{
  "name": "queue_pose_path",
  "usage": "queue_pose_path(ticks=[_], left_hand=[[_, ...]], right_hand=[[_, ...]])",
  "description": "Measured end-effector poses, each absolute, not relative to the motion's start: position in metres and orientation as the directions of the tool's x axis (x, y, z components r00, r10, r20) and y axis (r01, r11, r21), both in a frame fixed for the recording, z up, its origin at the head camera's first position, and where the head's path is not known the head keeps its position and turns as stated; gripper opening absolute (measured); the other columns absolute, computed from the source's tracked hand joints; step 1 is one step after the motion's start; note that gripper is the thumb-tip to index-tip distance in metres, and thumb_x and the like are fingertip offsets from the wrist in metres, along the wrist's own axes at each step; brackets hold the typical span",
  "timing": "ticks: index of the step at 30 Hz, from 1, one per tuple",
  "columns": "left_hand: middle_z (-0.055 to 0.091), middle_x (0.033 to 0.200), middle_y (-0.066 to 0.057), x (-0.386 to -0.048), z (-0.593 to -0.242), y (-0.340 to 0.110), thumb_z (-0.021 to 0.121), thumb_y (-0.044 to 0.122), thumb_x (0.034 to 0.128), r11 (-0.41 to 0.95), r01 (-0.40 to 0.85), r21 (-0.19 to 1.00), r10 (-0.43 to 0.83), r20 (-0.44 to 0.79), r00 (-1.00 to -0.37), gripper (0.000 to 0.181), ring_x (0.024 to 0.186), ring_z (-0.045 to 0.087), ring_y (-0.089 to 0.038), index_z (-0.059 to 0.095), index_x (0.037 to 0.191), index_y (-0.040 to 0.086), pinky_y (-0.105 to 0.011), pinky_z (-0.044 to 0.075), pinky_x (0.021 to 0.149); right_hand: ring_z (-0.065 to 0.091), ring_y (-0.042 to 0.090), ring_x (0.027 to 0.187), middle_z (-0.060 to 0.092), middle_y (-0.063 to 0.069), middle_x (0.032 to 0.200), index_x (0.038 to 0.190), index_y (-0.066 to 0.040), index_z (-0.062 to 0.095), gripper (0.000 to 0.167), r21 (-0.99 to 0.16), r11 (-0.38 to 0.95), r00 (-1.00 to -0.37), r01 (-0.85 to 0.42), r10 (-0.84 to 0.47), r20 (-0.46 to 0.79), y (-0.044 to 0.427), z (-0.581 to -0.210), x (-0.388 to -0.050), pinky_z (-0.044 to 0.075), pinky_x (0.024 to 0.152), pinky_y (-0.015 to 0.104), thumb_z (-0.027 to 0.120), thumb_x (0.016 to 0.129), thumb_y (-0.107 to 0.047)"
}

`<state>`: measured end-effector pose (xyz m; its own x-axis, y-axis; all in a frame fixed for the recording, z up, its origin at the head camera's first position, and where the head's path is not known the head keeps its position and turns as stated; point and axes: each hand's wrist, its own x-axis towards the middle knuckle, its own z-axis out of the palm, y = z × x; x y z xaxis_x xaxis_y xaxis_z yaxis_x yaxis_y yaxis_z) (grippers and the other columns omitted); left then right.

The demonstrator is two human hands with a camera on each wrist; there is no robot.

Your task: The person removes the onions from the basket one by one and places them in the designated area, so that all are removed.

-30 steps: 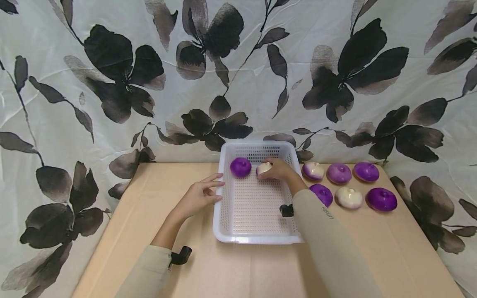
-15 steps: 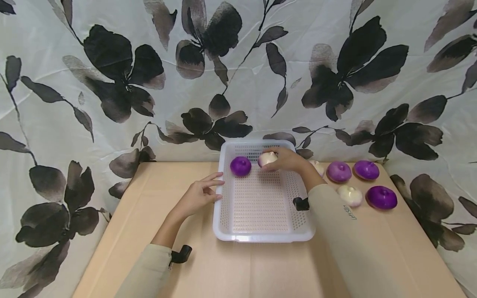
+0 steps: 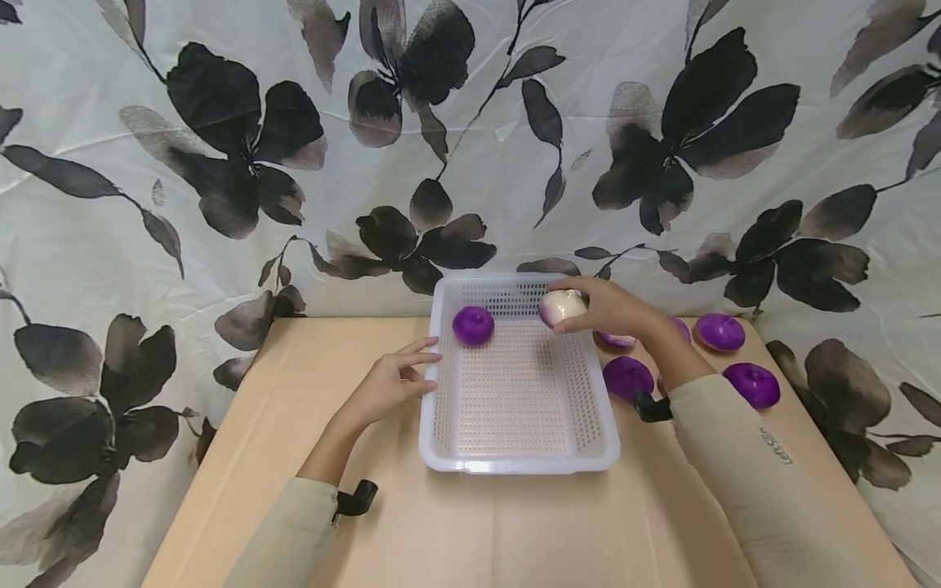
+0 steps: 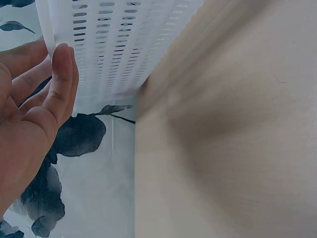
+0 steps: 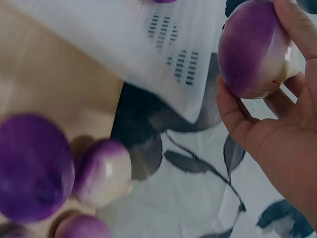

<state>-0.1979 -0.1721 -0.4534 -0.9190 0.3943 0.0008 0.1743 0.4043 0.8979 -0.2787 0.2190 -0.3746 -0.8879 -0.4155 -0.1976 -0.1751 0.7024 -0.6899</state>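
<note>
My right hand [image 3: 613,310] grips a purple-and-white turnip [image 3: 562,307] above the basket's back right corner. In the right wrist view that turnip [image 5: 252,52] is between the thumb and the fingers, raised beside the basket wall. The white perforated basket [image 3: 518,465] stands mid-table, with one purple turnip [image 3: 473,326] in its back left part. My left hand [image 3: 385,384] touches the basket's left rim with its fingertips, fingers fairly straight. In the left wrist view the left hand [image 4: 37,94] is against the basket's rim and outer wall.
Right of the basket sit several more turnips, among them a purple one [image 3: 628,378], another [image 3: 751,385] and one at the back [image 3: 720,332]; my right arm partly hides some. A floral cloth [image 3: 515,163] hangs behind the wooden table [image 3: 470,523].
My right hand has lifted the purple-and-white turnip off the basket floor and carried it to the right, to the back right corner. The left hand has stayed at the rim.
</note>
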Motion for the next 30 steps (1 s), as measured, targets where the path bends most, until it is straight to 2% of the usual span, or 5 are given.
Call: queue_pose_path(ticks=[5, 15, 21, 26, 30], left_hand=[[0.044, 0.163, -0.008, -0.199, -0.454, -0.173, 0.076, -0.001, 0.0894, 0.398, 0.178, 0.9, 0.399, 0.005, -0.917, 0.048, 0.082, 0.07, -0.02, 0.064, 0.136, -0.004, -0.021, 0.06, 0.075], [0.044, 0.163, -0.01, -0.197, -0.453, -0.172, 0.076, -0.001, 0.0889, 0.391, 0.187, 0.901, 0.409, 0.012, -0.913, 0.048, 0.081, 0.069, -0.018, 0.064, 0.136, -0.004, -0.022, 0.061, 0.074], [0.042, 0.163, -0.013, -0.196, -0.452, -0.174, 0.076, -0.001, 0.0891, 0.384, 0.211, 0.899, 0.423, 0.032, -0.906, 0.049, 0.08, 0.068, -0.016, 0.063, 0.136, -0.006, -0.022, 0.06, 0.073], [0.043, 0.163, -0.01, -0.195, -0.454, -0.175, 0.076, -0.001, 0.089, 0.392, 0.204, 0.897, 0.412, 0.027, -0.911, 0.048, 0.08, 0.069, -0.016, 0.064, 0.136, -0.004, -0.022, 0.06, 0.073], [0.043, 0.163, -0.011, -0.194, -0.457, -0.175, 0.076, -0.002, 0.089, 0.39, 0.208, 0.897, 0.414, 0.03, -0.91, 0.048, 0.081, 0.069, -0.017, 0.064, 0.136, -0.004, -0.023, 0.061, 0.073]], right_hand=[[0.056, 0.032, 0.118, 0.055, 0.015, 0.142, 0.154, -0.021, 0.048, 0.085, -0.735, 0.67, -0.906, -0.104, -0.369, -0.208, 0.242, -0.374, -0.259, 0.051, 0.095, 0.04, 0.088, 0.082, -0.039], [0.054, 0.037, 0.129, 0.056, 0.018, 0.146, 0.149, -0.011, 0.05, 0.082, -0.699, 0.678, -0.915, -0.226, -0.393, -0.086, 0.283, -0.377, -0.222, 0.049, 0.105, 0.06, 0.09, 0.08, -0.032], [0.058, 0.031, 0.123, 0.057, 0.013, 0.145, 0.145, -0.016, 0.055, 0.077, -0.689, 0.693, -0.939, -0.213, -0.341, -0.052, 0.301, -0.379, -0.198, 0.052, 0.096, 0.034, 0.09, 0.08, -0.036], [0.052, 0.029, 0.128, 0.053, 0.013, 0.149, 0.144, -0.016, 0.056, 0.076, -0.676, 0.696, -0.94, -0.242, -0.341, -0.015, 0.318, -0.387, -0.18, 0.043, 0.092, 0.011, 0.091, 0.079, -0.033], [0.046, 0.007, 0.127, 0.056, 0.012, 0.144, 0.142, -0.015, 0.059, 0.074, -0.652, 0.67, -0.91, -0.354, -0.407, 0.076, 0.329, -0.402, -0.167, 0.036, 0.093, 0.003, 0.093, 0.077, -0.021]])
